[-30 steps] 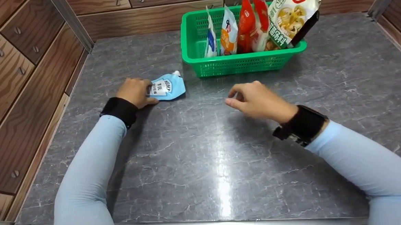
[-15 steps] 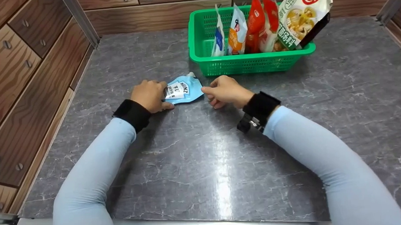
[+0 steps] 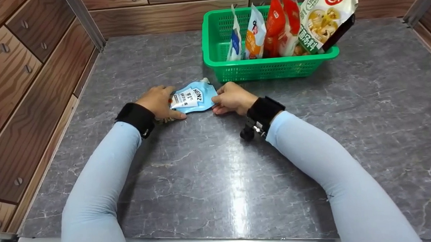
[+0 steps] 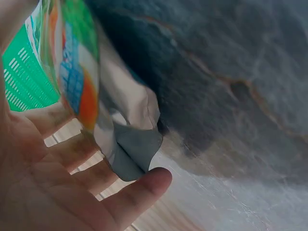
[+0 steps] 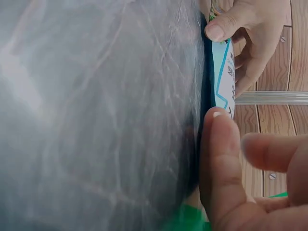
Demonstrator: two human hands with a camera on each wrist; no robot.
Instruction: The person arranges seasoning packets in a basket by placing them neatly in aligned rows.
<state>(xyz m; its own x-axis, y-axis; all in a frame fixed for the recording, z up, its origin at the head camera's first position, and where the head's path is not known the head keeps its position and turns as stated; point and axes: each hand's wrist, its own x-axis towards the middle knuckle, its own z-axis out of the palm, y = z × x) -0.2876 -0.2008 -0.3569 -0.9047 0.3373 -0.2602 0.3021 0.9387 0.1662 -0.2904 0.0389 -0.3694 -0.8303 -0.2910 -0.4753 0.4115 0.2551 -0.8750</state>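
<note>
A light blue spouted Heinz sauce pouch (image 3: 190, 100) lies label up on the grey marbled table, its white cap towards the basket. My left hand (image 3: 158, 102) holds its bottom end, with the thumb at the near edge and the fingers at the far edge. In the left wrist view, the fingers are spread behind the grey folded base of the pouch (image 4: 137, 149). At the other end, my right hand (image 3: 232, 98) pinches the corner beside the cap. That corner is partly hidden by the fingers in the right wrist view, where the pouch (image 5: 222, 82) appears edge-on.
A green plastic basket (image 3: 271, 61) stands behind the pouch. Upright packets fill its middle and right, among them an orange-and-white bag (image 3: 254, 34), a red pouch (image 3: 275, 25) and a cream soup-seasoning bag (image 3: 324, 14). Wood-patterned walls (image 3: 173, 20) border the table.
My right hand has come in from the right and taken hold of the pouch's corner. The left hand moved the pouch rightward, then slid back slightly, uncovering more of its lower label.
</note>
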